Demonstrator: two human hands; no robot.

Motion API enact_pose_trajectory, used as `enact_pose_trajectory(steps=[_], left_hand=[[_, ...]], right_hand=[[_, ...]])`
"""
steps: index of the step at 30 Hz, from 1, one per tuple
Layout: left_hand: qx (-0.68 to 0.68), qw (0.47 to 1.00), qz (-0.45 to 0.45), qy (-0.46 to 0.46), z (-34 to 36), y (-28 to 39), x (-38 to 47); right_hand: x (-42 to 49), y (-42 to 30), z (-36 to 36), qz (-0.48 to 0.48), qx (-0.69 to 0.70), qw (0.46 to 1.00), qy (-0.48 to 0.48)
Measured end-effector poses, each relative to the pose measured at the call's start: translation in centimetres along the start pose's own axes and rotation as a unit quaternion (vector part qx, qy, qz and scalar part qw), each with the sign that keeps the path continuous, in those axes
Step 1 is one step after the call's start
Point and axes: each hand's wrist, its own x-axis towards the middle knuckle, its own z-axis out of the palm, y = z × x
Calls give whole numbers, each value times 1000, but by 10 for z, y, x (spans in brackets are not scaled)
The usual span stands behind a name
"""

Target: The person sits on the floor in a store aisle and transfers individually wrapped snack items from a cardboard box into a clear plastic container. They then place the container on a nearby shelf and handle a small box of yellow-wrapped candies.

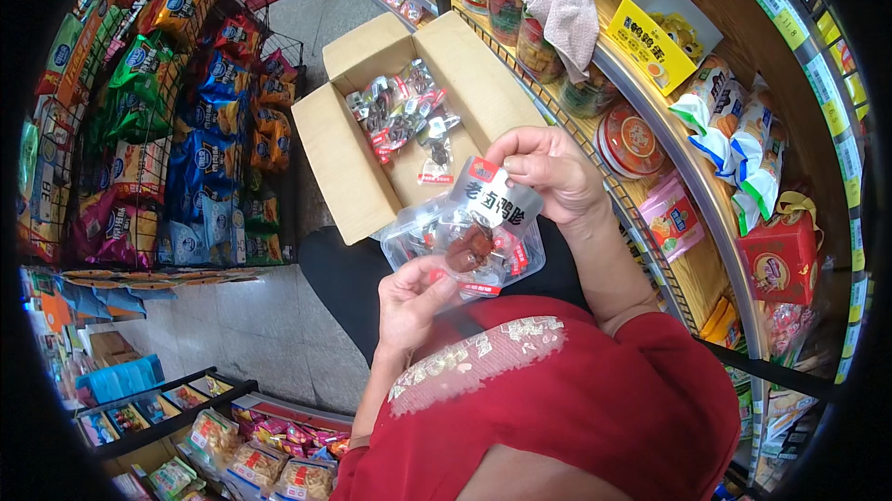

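Note:
Between both hands a small clear vacuum snack packet with a silver and red printed top and dark brown meat inside is held up. My right hand pinches its top edge, and my left hand pinches its lower corner. Just beneath it, a clear plastic tub with several similar packets rests at my lap. Beyond the tub stands an open cardboard box, flaps spread, with a pile of small packets inside and a single packet nearer its front.
Wire racks of chip bags stand at the left. Wooden shelves at the right hold lidded jars, a draped cloth, a yellow display box, a red round tin and bagged snacks. Packaged snacks fill a low display at the bottom.

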Motion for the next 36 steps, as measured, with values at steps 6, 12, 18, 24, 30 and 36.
enact_pose_trajectory(steps=[6, 12, 18, 24, 30, 36], left_hand=[[-11, 1000, 1, 5, -4, -4, 2], [2, 1000, 8, 15, 0, -2, 2], [-23, 999, 11, 30, 1, 1, 3], [-37, 997, 34, 50, -1, 0, 3], [-27, 996, 58, 66, -1, 5, -4], [198, 921, 334, 33, 3, 12, -4]], right_hand=[[4, 4, -5, 4, 6, 1000, -7], [4, 7, -9, 5, -6, 1000, 9], [2, 7, -11, -9, -4, 1000, 17], [-3, 2, -11, -13, -22, 1000, 12], [-11, 1, -17, -77, -198, 977, 27], [-19, -21, -23, -204, -327, 916, -116]])
